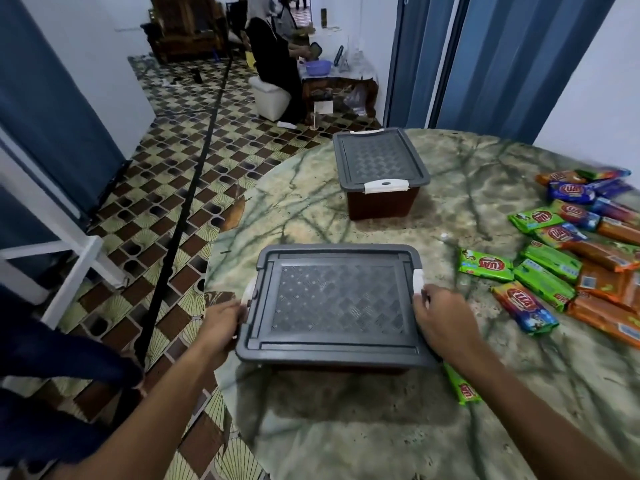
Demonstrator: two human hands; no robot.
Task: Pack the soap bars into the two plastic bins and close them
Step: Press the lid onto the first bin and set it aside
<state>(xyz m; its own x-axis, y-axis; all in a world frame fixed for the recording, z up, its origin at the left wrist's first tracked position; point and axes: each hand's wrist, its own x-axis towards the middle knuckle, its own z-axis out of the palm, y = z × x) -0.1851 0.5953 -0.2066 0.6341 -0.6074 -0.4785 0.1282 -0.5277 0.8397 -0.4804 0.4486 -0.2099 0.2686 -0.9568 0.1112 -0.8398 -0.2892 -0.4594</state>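
The near plastic bin (334, 303), brown with a grey patterned lid, stands in front of me with its lid on. My left hand (223, 323) grips its left side at the white latch. My right hand (438, 315) holds the right side, fingers curled at the other white latch (418, 279). A second bin (379, 168) of the same kind sits farther back, lid on, white latch facing me. Several wrapped soap bars (568, 258) in green, orange and blue lie spread on the right of the table. One green soap bar (462, 386) pokes out beside the near bin's right corner.
The round marbled table (363, 434) ends at a curved edge just left of the near bin, with patterned floor below. A white frame stands at the left. A seated person and a low table are far back across the room.
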